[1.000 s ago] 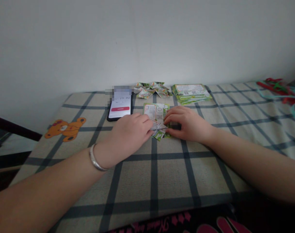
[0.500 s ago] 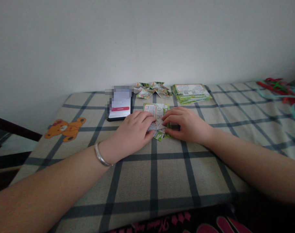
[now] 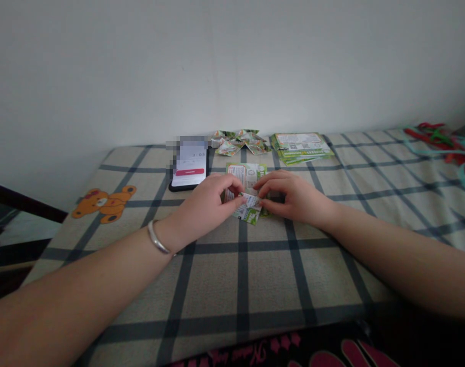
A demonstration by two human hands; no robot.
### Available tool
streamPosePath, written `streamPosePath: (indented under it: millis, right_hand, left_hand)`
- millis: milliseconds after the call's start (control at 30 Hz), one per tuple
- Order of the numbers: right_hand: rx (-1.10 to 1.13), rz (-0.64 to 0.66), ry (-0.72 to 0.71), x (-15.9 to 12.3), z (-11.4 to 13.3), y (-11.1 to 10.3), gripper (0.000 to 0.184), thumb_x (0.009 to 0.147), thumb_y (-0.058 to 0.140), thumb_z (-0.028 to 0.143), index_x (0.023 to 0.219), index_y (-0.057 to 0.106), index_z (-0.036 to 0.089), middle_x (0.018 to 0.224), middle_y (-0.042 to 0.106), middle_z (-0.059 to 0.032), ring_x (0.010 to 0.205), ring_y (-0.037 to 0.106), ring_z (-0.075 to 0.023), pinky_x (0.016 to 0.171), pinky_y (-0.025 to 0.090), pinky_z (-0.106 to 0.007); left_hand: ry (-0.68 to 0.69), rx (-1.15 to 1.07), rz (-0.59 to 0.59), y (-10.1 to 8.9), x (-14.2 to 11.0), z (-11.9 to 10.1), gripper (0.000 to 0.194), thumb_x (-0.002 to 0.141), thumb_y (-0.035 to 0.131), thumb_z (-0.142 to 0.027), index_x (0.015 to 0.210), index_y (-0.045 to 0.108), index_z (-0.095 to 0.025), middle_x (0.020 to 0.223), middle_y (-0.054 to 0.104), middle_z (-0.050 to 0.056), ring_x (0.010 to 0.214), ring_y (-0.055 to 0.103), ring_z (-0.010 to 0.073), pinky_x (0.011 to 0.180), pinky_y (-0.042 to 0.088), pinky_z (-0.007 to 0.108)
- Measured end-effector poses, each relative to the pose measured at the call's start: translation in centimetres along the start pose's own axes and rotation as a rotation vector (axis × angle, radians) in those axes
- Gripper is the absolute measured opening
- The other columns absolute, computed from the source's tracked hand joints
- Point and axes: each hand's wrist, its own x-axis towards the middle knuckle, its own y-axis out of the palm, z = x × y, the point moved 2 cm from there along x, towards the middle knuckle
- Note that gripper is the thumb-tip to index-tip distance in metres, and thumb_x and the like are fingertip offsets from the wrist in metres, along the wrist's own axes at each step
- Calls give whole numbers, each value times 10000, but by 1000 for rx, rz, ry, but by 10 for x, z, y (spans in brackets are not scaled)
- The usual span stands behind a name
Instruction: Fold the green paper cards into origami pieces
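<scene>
Between my two hands lies a folded piece of printed paper, white and green with small text. My left hand, a silver bangle on its wrist, pinches the left side of the fold between thumb and fingers. On the opposite side, my right hand has its thumb and fingertips closed on the paper's right edge. Beneath and just beyond the fold rests a flat green-and-white printed leaflet, partly covered by my fingers.
A phone with a lit screen lies left of the leaflet. Several folded paper pieces and a leaflet stack sit along the wall. An orange bear picture is at left, tangled ribbons at far right, all on a checked tablecloth.
My left fingers have lifted and drawn back into a pinch, exposing more of the paper. More of the folded paper's green and white face shows towards me. My right hand has barely shifted.
</scene>
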Motion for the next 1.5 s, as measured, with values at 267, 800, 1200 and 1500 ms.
streamPosePath:
  millis: [267, 800, 1200, 1500]
  right_hand:
    - [-10, -212, -74, 0, 10, -9, 74, 855, 623, 200, 781, 625, 203, 913, 715, -53, 896, 646, -184, 836, 491, -360]
    - [-207, -30, -238, -2, 12, -6, 130, 856, 623, 294, 937, 632, 192, 955, 703, -72, 934, 627, -219, 811, 488, -359]
    - [-182, 100, -226, -4, 2, -8, 210, 818, 592, 147, 1021, 619, 193, 1055, 691, -70, 983, 625, -203, 839, 492, -342]
    - [-208, 127, -143, -5, -2, -8, 327, 798, 625, 163, 1122, 582, 173, 1110, 685, -91, 1029, 630, -220, 892, 491, -367]
  left_hand:
    - [128, -71, -122, -7, 0, -5, 85, 857, 617, -258, 829, 616, -177, 874, 655, 15, 845, 603, 158, 738, 468, 294]
    - [449, 202, -119, -9, -5, -15, 111, 914, 546, -150, 891, 651, -175, 894, 666, 30, 901, 602, 165, 830, 486, 309]
    - [434, 278, -23, -6, -5, -5, 131, 928, 473, -110, 975, 588, -151, 1013, 639, 62, 967, 616, 174, 870, 527, 323]
    - [401, 218, -53, -5, -5, -1, 130, 892, 497, -82, 978, 549, -164, 1001, 597, 47, 966, 587, 165, 858, 519, 315]
